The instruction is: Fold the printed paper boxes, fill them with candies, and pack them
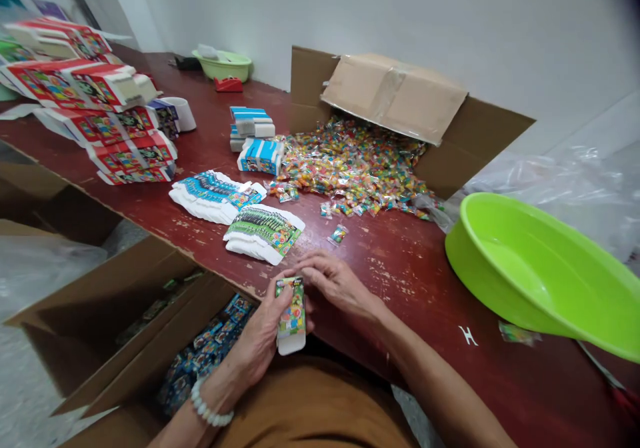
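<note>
My left hand (265,328) is wrapped round a small green printed candy box (291,318), thumb on its front. The box's white end points towards me. At the far end of that box, my right hand (335,281) has its thumb and fingers drawn together against the top edge; the exact pinch is partly hidden. Just beyond my hands lies a fanned stack of flat green cartons (265,233), with a fan of blue cartons (215,195) behind it. One wrapped candy packet (338,235) sits alone on the red table (390,268).
A heap of candy packets (345,168) spills from a tipped cardboard box (395,95). To the right stands a large green basin (530,275). Bundled red cartons (120,125) pile up at left. Below the table edge, an open carton (100,321) stands beside many blue boxes (210,341).
</note>
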The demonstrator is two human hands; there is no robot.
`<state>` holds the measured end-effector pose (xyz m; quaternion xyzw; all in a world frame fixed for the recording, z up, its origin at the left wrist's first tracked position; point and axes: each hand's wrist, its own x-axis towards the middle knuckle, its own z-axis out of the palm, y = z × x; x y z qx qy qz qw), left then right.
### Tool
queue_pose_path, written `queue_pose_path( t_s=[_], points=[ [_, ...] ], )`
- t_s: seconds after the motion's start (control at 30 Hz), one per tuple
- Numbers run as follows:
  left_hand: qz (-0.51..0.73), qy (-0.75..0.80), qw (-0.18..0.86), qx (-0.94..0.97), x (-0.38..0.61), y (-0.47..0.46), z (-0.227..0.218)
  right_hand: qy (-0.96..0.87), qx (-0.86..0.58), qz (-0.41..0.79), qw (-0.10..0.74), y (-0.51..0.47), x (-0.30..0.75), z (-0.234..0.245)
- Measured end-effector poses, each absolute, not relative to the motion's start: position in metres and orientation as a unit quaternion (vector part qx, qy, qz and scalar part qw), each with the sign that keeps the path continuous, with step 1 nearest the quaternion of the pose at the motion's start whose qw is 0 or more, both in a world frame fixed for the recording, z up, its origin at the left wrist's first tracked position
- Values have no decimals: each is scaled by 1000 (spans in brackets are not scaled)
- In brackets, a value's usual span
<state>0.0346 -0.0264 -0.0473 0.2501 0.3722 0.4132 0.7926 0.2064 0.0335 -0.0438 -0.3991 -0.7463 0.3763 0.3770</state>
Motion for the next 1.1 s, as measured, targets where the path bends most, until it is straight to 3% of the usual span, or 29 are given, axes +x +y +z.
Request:
queue_pose_path(
  t_s=[0.1,0.17,0.3,0.47,0.63,0.77,0.97,1.1],
  points=[
    [368,372,818,239,22,-41,-53,-706,-560,241,360,68,234,-45],
    [343,400,811,253,6,-47,-59,-672,-661,147,299,88,251,-49],
    [318,484,710,400,-42,-45,-69,-647,-714,160,212,108,274,-69],
    [81,478,645,590,-90,-38,-67,-562,-663,315,381,102,270,-74],
    [255,452,711,474,-71,-36,-61,-511,-479,520,489,47,207,-37],
    [343,421,708,452,-37,-34,-55,-496,-392,576,518,17,154,-23],
    [389,427,671,465,-12,-31,-45,-645,-422,418,481,11,150,-28],
    [390,424,655,488,-9,-31,-43,-778,-338,292,442,13,160,-26]
  ],
)
